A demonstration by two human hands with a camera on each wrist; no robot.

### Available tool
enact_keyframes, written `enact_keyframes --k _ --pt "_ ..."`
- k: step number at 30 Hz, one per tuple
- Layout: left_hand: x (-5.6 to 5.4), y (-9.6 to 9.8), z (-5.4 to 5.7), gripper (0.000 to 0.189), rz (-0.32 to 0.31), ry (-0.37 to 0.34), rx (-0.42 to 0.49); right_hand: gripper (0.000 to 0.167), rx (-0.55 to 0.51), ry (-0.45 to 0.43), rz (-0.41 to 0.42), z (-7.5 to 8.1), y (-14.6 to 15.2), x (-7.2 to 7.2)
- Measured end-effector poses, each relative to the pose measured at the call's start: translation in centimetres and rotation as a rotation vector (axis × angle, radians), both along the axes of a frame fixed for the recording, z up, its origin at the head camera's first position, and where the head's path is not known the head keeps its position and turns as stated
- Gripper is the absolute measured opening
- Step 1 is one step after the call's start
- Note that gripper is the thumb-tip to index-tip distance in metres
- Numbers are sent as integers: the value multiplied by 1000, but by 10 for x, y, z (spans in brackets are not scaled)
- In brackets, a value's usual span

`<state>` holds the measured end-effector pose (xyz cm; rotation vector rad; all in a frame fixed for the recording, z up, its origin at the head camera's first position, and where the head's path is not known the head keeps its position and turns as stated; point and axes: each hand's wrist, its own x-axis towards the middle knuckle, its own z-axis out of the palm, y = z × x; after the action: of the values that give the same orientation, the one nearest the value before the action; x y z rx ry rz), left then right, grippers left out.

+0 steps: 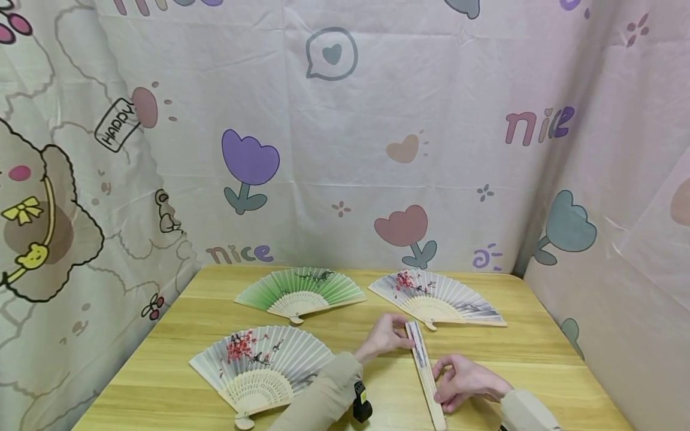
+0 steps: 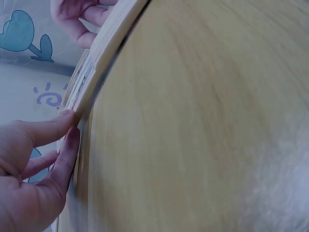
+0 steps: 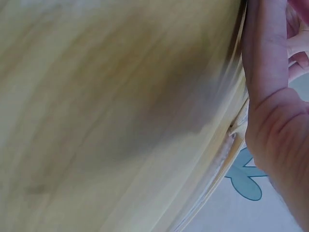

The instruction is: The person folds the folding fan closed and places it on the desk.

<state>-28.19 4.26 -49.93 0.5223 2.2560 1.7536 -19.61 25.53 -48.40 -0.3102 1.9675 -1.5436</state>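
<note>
A folded fan, pale wood with grey-printed cloth, lies slanting over the table between the two hands. My left hand pinches its far end; in the left wrist view the thumb and fingers meet at the fan's edge. Lower down, on its right side, my right hand holds the fan's edge with thumb and bent fingers, their tips partly hidden. The right wrist view shows the right hand close up, above the wooden tabletop, the folded fan mostly outside that view.
An open green fan lies at the back left of the wooden table. Two open white-grey fans with red blossoms lie spread, one fan at the back right, another fan at the front left beside the left sleeve. Printed cloth hangs behind.
</note>
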Motion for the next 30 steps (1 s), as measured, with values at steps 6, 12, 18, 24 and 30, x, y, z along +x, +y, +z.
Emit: enact_keyframes --k 6,12,18,24,30 --pt "2 2 0 45 14 70 -54 38 38 15 -26 2 -2 2" --pt "3 1 2 49 32 76 -78 40 52 14 -32 4 -2 3" --pt "3 0 2 52 26 90 -70 41 63 22 -47 4 -2 3" --pt "6 -1 0 53 16 101 -38 40 76 49 -55 1 -1 4" --pt "8 -2 0 54 27 77 9 41 110 52 -86 2 0 2"
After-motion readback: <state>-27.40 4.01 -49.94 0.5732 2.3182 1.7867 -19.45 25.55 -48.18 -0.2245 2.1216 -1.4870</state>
